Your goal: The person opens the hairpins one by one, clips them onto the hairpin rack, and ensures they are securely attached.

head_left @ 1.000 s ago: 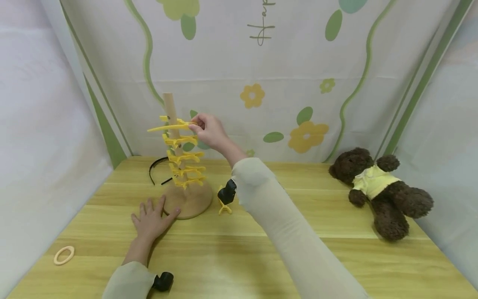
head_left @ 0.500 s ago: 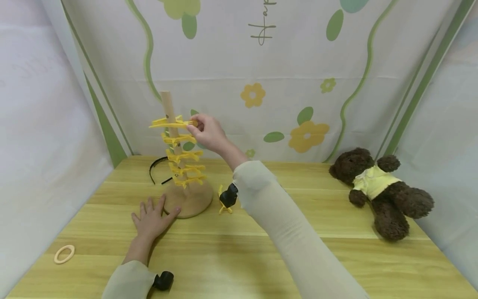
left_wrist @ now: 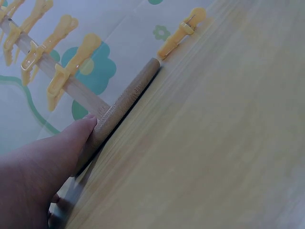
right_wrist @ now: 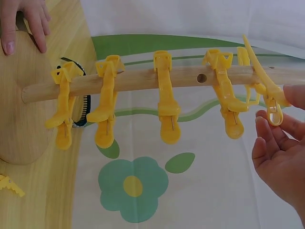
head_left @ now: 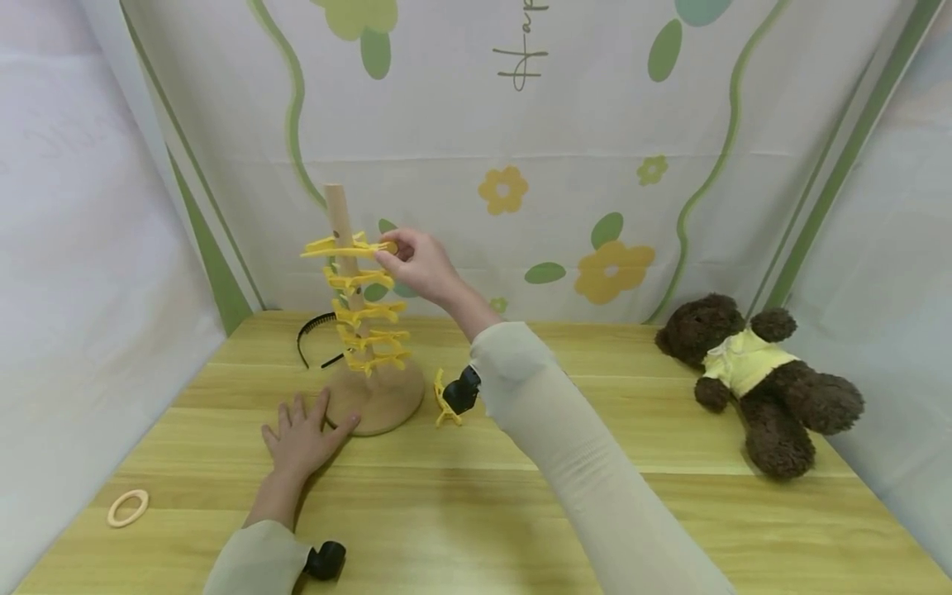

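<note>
A wooden post (head_left: 336, 207) rises from a round base (head_left: 394, 397), with several yellow hair clips fastened along it. Near its top, my right hand (head_left: 420, 264) pinches the end of another yellow hair clip (right_wrist: 270, 90). In the right wrist view this clip's jaws are spread apart around the post. Just below sits a fastened hair clip (right_wrist: 224, 81). My left hand (head_left: 301, 438) lies with spread fingers at the base's left edge, its thumb (left_wrist: 86, 125) on the base. One more hair clip (head_left: 446, 405) lies on the table right of the base, partly behind the right wrist camera.
A black toothed headband (head_left: 303, 335) lies behind the base. A pale ring (head_left: 128, 507) is on the table (head_left: 446, 529) at the front left. On the right lies a brown teddy bear (head_left: 744, 364) in a yellow shirt. A printed curtain (head_left: 416, 107) hangs behind the table.
The clip in my right hand has shifted slightly right and levelled, and its jaws now show apart at the post. The left hand has stayed on the base.
</note>
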Motion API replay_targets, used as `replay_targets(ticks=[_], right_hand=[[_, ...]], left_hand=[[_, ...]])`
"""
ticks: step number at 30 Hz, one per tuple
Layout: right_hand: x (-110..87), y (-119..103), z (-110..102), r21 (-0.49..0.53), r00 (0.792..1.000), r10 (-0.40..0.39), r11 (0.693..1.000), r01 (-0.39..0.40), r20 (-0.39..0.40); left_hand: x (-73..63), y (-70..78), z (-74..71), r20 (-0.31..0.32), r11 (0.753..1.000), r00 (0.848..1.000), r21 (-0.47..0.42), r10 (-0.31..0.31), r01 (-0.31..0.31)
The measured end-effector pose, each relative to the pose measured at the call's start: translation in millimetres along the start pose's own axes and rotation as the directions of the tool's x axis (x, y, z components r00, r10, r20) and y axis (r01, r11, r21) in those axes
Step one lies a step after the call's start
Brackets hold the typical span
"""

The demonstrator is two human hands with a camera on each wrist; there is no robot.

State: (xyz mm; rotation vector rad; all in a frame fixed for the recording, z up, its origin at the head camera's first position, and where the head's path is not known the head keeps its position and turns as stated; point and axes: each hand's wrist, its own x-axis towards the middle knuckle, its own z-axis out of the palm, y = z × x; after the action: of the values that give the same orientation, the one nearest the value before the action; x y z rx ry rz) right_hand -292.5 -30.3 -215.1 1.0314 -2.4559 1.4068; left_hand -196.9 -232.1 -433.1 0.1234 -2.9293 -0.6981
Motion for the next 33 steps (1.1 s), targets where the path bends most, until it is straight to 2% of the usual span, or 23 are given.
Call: replay_targets(ticks=[4,8,13,17,21,26,33], right_hand=[[-2.8,1.1,-3.5,0.025,1.0,0.005,1.0,-0.005,0.001],[-11.1,3.6,-10.0,0.058,0.999,0.012,0.998,-0.01,-0.032],[-28.4,10.4,-18.6,0.061,0.996,-0.012,0.998,0.017,-0.088],[-45.1,19.1,-19.7,0.049,0.995,-0.05,0.997,0.054,-0.091],[-64.5,33.4,-15.0,0.084,0.994,-0.058,0.994,0.066,-0.089],[-87.7,56.8,-5.3,0.133,0.993,0.002,0.991,0.014,-0.119],[-112.0,83.4,9.6,0.189,0.981,0.133,0.976,-0.105,-0.142]], left_hand=[[1.5,-1.3,2.4,-0.007,1.0,1.0,-0.003,0.004,-0.004],[3.4,-1.9,5.2,-0.002,1.0,1.0,-0.002,0.004,-0.004],[4.2,-3.3,6.5,0.002,1.0,1.0,0.002,0.003,-0.003],[3.6,-3.7,6.0,-0.001,1.0,1.0,0.005,-0.001,0.001],[2.5,-3.5,6.6,0.001,1.0,1.0,0.002,0.0,0.0],[2.6,-4.7,8.4,0.0,1.0,1.0,0.005,0.003,-0.003],[4.4,-7.4,8.9,-0.004,1.0,1.0,0.012,0.0,0.0]])
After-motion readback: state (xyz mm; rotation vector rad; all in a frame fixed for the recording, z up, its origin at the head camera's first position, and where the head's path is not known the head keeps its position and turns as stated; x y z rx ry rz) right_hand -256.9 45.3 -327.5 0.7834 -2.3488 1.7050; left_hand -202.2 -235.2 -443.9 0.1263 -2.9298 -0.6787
